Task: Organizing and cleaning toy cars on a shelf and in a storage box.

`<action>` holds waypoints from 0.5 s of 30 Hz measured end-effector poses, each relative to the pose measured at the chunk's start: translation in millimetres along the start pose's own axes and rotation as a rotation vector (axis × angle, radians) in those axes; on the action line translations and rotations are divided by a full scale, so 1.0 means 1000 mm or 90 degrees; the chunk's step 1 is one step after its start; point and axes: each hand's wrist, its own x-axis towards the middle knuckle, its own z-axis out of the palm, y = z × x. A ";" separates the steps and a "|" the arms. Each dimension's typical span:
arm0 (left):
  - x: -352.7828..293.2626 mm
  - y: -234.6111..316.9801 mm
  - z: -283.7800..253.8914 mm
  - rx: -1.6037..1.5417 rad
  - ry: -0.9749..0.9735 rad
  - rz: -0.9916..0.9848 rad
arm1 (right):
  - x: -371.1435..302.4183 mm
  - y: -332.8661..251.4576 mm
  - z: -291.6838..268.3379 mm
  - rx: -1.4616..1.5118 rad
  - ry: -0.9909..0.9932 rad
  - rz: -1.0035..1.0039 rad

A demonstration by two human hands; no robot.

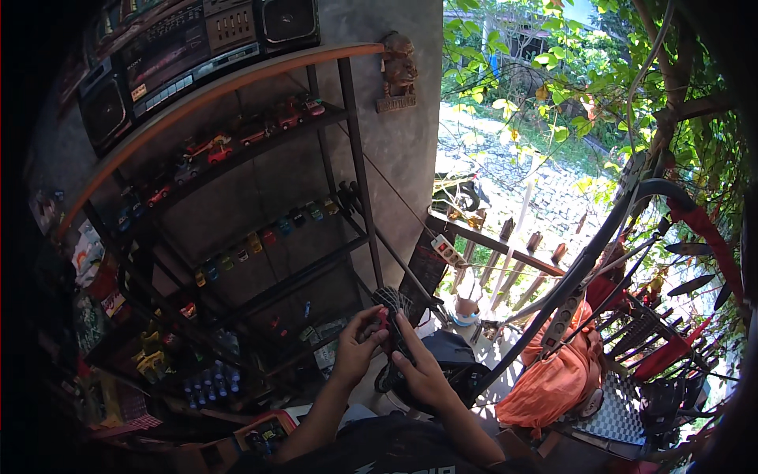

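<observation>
Both my hands are together in front of my body, a little below the middle of the view. Fingers of my left hand [359, 347] close round a small red thing [384, 317], mostly covered; its size and colour resemble the toy cars on the shelf, but its kind is not clear. My right hand [422, 367] grips a dark cloth with pale check lines [390, 299]. The cloth bunches up between the hands, against the red thing, and part of it hangs below them.
A metal rack [359, 158] at left carries rows of toy cars [219, 152] and a large radio cassette player [178, 59]. Orange cloth [545, 387] drapes at right, beside a curved dark pole [545, 316] with a power strip [562, 316]. A wooden fence [505, 249] stands beyond.
</observation>
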 end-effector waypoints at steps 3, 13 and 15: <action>0.000 0.000 0.000 -0.014 0.000 0.009 | -0.003 -0.006 0.004 -0.086 -0.002 -0.049; -0.005 -0.017 0.009 0.044 -0.054 -0.027 | 0.000 0.009 -0.012 0.078 0.048 0.059; -0.003 -0.016 0.007 0.020 -0.019 -0.045 | -0.001 0.019 -0.016 0.328 0.021 0.140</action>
